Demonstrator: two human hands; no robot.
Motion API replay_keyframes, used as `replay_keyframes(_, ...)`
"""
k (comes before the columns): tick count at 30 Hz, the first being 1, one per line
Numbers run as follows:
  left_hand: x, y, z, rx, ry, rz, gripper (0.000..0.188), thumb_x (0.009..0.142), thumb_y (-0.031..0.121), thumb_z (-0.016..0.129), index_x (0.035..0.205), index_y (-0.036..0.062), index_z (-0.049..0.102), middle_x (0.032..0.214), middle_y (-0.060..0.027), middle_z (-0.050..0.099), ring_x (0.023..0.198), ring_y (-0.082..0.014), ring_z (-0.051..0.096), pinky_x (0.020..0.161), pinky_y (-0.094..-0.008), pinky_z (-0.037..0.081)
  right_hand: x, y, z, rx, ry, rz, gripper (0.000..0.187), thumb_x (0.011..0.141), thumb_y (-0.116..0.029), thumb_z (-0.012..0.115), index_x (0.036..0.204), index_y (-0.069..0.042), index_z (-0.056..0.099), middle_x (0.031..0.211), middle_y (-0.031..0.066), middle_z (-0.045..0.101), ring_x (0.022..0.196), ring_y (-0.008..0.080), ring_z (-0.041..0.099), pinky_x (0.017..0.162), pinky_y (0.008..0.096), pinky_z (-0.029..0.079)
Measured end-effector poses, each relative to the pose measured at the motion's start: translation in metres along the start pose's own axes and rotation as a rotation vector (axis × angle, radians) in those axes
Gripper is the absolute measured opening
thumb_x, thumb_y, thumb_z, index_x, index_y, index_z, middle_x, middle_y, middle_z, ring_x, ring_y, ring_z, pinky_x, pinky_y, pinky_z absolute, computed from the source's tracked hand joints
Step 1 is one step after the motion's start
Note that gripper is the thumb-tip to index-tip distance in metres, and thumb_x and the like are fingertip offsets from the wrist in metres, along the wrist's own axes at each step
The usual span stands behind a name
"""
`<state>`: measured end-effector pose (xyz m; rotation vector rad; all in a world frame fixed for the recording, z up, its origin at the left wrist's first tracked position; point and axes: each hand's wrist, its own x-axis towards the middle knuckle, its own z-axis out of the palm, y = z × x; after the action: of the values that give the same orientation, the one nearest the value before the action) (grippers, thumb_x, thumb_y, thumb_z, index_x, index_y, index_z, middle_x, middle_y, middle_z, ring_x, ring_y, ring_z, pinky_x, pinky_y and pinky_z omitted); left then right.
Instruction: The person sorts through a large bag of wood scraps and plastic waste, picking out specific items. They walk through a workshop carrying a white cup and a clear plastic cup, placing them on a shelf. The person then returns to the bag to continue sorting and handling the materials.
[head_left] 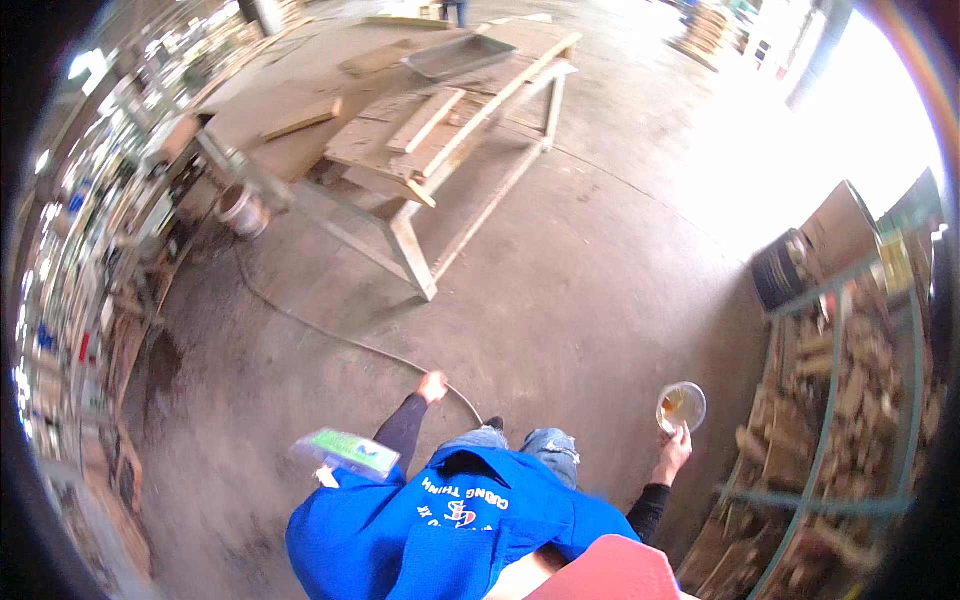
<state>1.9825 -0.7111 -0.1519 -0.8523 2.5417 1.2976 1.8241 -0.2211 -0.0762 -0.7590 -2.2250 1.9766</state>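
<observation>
My right hand (676, 447), out to the right, grips a clear round cup (682, 408) by its near side. Something amber-orange shows inside the cup, too blurred to name. In front of my left leg, my left hand (432, 387) hangs low with its fingers curled in, and nothing is seen sticking out of it. Beneath that hand a thin hose or cable (350, 342) runs over the concrete floor. A clear badge holder with a green and white card (347, 452) is on the left sleeve of my blue shirt (420, 530).
Ahead stands a wooden workbench (370, 150) with boards (427, 120) and a grey tray (458, 57) on it. A bucket (242, 211) sits to its left. Along the right, a blue-green metal rack (832, 390) holds wood offcuts (800, 440). Stacked material (75, 290) lines the left side.
</observation>
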Motion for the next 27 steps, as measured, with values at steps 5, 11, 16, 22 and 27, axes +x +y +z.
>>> replay_keyframes(5, 0.148, 0.122, -0.013, -0.157, 0.175, 0.233, 0.03, 0.064, -0.001, 0.053, 0.091, 0.0078, 0.064, 0.079, -0.0078, 0.065, 0.073, -0.018, 0.061, 0.065, -0.031, 0.048, 0.131, -0.053, 0.106, 0.059, -0.166, -0.126, 0.036, 0.092, -0.021, 0.043, 0.122, -0.003, 0.048, 0.081, 0.0071, 0.06, 0.061, 0.0122, 0.056, 0.048, 0.0214, 0.041)
replay_keyframes(11, 0.192, 0.176, 0.014, -0.073, 0.564, 0.084, 0.015, 0.072, 0.008, 0.052, 0.082, 0.008, 0.063, 0.08, -0.0159, 0.063, 0.076, -0.0334, 0.061, 0.066, -0.042, 0.047, 0.25, -0.095, 0.232, -0.304, -0.499, 0.078, 0.037, 0.092, -0.028, 0.041, 0.126, -0.015, 0.048, 0.084, 0.0103, 0.062, 0.07, 0.0168, 0.06, 0.053, 0.0266, 0.044)
replay_keyframes(16, 0.104, 0.168, 0.052, 0.064, 0.385, -0.345, 0.019, 0.065, 0.018, 0.054, 0.071, 0.0015, 0.062, 0.073, -0.021, 0.06, 0.072, -0.0379, 0.059, 0.063, -0.0475, 0.046, 0.276, -0.118, 0.356, -0.372, -1.062, 0.194, 0.045, 0.089, -0.026, 0.047, 0.129, -0.007, 0.04, 0.104, 0.0169, 0.057, 0.092, 0.0247, 0.056, 0.073, 0.0368, 0.046)
replay_keyframes(22, -0.039, 0.133, 0.15, 0.087, 0.424, -0.868, 0.027, 0.068, 0.029, 0.051, 0.064, 0.0057, 0.065, 0.071, -0.0176, 0.062, 0.069, -0.0349, 0.061, 0.065, -0.047, 0.048, 0.176, -0.117, 0.496, -0.515, -1.51, -0.108, 0.031, 0.092, -0.027, 0.043, 0.111, -0.004, 0.051, 0.074, 0.0071, 0.063, 0.061, 0.0134, 0.061, 0.047, 0.0232, 0.045)
replay_keyframes(27, -0.117, 0.132, 0.202, -0.218, 0.422, -1.142, 0.03, 0.074, 0.031, 0.048, 0.068, 0.0079, 0.067, 0.076, -0.0184, 0.064, 0.073, -0.0344, 0.062, 0.068, -0.0442, 0.048, 0.034, -0.152, 0.567, -0.433, -1.917, -0.508, 0.033, 0.092, -0.031, 0.046, 0.1, 0.0, 0.057, 0.067, 0.009, 0.062, 0.05, 0.0111, 0.058, 0.041, 0.0216, 0.042)
